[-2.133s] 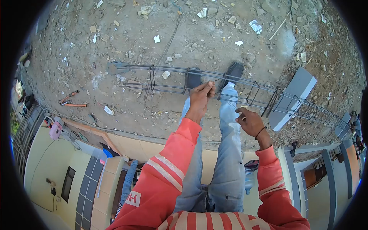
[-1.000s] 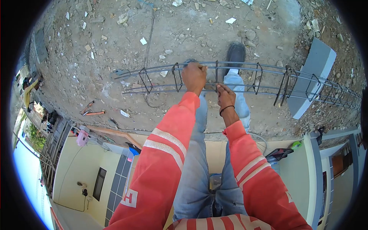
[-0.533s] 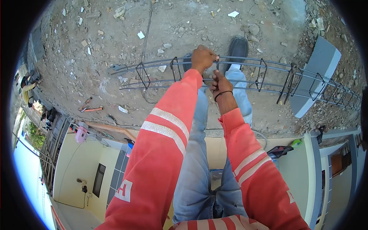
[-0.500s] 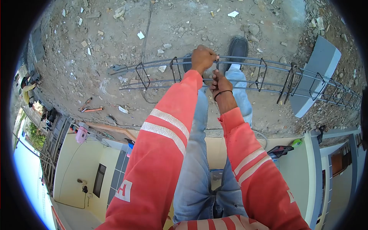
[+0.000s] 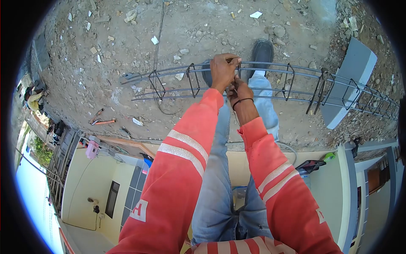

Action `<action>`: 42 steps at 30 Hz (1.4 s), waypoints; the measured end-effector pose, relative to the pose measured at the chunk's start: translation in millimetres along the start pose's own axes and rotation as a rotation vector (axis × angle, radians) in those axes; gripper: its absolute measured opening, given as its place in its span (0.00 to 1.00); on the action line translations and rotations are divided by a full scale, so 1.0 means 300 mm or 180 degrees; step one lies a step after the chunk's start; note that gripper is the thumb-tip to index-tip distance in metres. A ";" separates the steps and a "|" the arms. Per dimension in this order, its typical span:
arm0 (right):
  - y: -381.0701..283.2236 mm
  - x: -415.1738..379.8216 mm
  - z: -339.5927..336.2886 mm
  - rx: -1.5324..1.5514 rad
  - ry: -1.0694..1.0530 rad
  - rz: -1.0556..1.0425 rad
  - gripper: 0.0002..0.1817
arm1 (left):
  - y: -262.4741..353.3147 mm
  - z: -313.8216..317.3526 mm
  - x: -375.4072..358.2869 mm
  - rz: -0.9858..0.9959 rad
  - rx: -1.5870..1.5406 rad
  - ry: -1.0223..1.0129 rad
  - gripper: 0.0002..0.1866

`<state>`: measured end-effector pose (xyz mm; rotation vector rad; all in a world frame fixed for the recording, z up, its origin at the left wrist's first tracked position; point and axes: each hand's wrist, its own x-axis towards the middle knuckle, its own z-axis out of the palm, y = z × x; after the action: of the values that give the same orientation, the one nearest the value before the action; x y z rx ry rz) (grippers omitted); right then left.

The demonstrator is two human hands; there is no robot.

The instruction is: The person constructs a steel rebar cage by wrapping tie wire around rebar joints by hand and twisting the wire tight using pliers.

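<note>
A dirt yard [image 5: 203, 25], strewn with rubble, fills the upper view. Across it lies a long rebar cage [image 5: 296, 82], running from left to right past a grey slab [image 5: 347, 80] at the right. A person in a red striped top and jeans stands over the cage, one black shoe [image 5: 262, 51] beyond its bars. The left hand [image 5: 223, 70] is curled closed over the top bar at a stirrup [image 5: 239, 70]. The right hand [image 5: 239, 89] sits just below it, fingers pinched together at the same stirrup; it seems to grip thin wire, though that is too small to tell. Pliers [image 5: 99, 120] lie on the dirt at the left, well apart.
</note>
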<state>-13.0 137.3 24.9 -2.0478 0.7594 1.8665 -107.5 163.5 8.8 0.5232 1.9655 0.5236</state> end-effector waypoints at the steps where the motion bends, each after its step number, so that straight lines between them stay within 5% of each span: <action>1: 0.003 0.012 -0.012 0.0006 -0.0009 0.0006 0.06 | 0.010 -0.008 -0.007 0.0005 0.0011 0.0003 0.08; 4: -0.009 -0.021 -0.013 0.0193 -0.0473 0.0017 0.07 | 0.013 -0.026 -0.023 -0.0156 -0.0309 -0.0250 0.08; 7: -0.111 -0.086 -0.006 -0.1872 -0.0031 -0.0631 0.09 | -0.012 -0.014 -0.008 0.0060 -0.0214 -0.0364 0.08; 8: -0.162 -0.070 -0.031 -0.1891 -0.0023 -0.0646 0.09 | -0.015 -0.008 -0.014 0.0108 -0.0207 -0.0282 0.08; 10: -0.267 -0.089 -0.031 -0.4983 -0.0202 -0.2675 0.13 | -0.016 -0.002 -0.031 0.0144 -0.0230 -0.0206 0.07; 17: -0.415 0.032 0.170 -0.6766 0.0386 -0.2639 0.17 | -0.043 -0.030 -0.012 0.0386 -0.0304 -0.0536 0.06; 19: -0.422 0.039 0.204 -0.7323 0.0477 -0.1931 0.18 | -0.057 -0.021 -0.006 0.0397 -0.0271 -0.0640 0.05; 23: -0.368 0.009 0.176 -0.7538 0.0794 -0.2331 0.17 | -0.057 0.004 -0.004 0.0374 0.0254 -0.0738 0.05; 25: -0.344 -0.019 0.117 -0.7012 0.0672 -0.5146 0.16 | -0.047 0.021 -0.005 0.0443 0.0515 -0.0733 0.05; 26: -0.331 -0.047 0.099 -0.7031 0.0670 -0.5157 0.16 | -0.043 0.027 -0.002 0.0559 0.0655 -0.0632 0.05; 28: -0.297 -0.150 0.091 -0.6483 0.0659 -0.2964 0.14 | -0.029 0.023 0.006 0.0669 0.0782 -0.0522 0.05; 29: -0.289 -0.154 0.051 -0.6495 0.0674 -0.2959 0.14 | -0.018 0.015 0.011 0.0634 0.0750 -0.0665 0.06; 31: -0.268 -0.111 -0.052 -0.4020 -0.0006 -0.1078 0.18 | -0.003 0.019 0.018 0.0623 0.0709 -0.0816 0.06; 32: -0.246 -0.094 -0.085 -0.4018 0.0006 -0.1092 0.18 | -0.002 0.025 0.020 0.0582 0.0842 -0.0761 0.07; 34: -0.194 -0.059 -0.119 -0.1622 -0.0687 -0.0805 0.23 | 0.001 0.026 0.029 0.0554 0.0985 -0.0699 0.07; 35: -0.175 -0.039 -0.126 -0.1435 -0.0826 -0.0780 0.25 | 0.001 0.025 0.031 0.0511 0.0999 -0.0743 0.09; 39: -0.143 -0.019 -0.100 -0.2852 -0.0527 -0.1360 0.24 | -0.017 0.025 0.023 0.0346 0.0724 -0.0687 0.12; 42: -0.135 -0.045 -0.103 -0.5526 0.0641 -0.3112 0.12 | 0.001 -0.002 -0.013 -0.0019 0.0222 -0.0425 0.16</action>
<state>34.3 157.2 36.3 -2.3201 -2.2008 1.5329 -106.3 161.6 12.1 0.5812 1.8621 0.4070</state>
